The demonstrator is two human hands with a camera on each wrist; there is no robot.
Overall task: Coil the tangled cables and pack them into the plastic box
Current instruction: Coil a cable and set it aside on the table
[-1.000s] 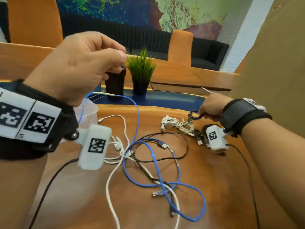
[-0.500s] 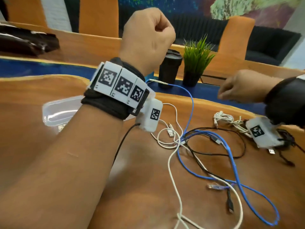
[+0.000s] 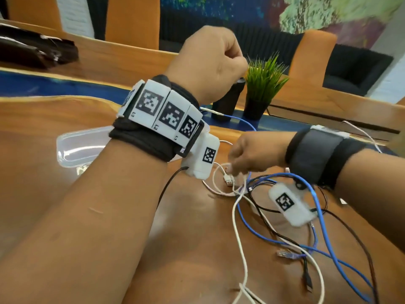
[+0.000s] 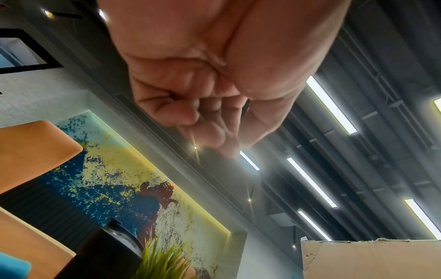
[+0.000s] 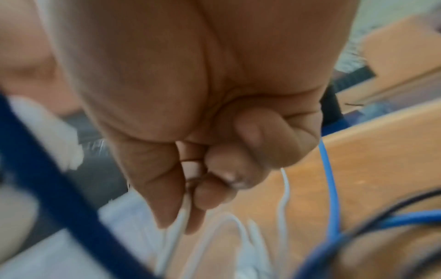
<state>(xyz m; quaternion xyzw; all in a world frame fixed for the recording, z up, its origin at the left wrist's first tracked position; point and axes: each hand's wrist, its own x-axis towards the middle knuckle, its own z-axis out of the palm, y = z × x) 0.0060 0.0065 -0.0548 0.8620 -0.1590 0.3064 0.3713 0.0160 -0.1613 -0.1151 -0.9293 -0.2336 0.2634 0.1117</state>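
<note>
The right hand (image 3: 254, 150) has dropped from above the table down into the tangle, and now its thumb and fingertips (image 5: 181, 213) pinch a white cable (image 3: 237, 218) just beside a loose USB plug (image 3: 229, 180). The left hand (image 3: 210, 62) stays raised in a fist above the table; its fingers (image 4: 190, 113) are curled tight together, and I cannot tell whether anything lies inside them. A blue cable (image 3: 324, 218) runs from near the far edge, behind the right hand, and loops over the wooden table (image 3: 188, 249) toward the near right. A black cable (image 3: 263, 208) and the white one cross it in a loose heap in front of the right wrist. The clear plastic box (image 3: 81, 145) sits on the table to the left, partly hidden behind the left forearm, well apart from the heap. A potted plant (image 3: 263, 84) and a dark cup (image 3: 228, 97) stand at the far edge
</note>
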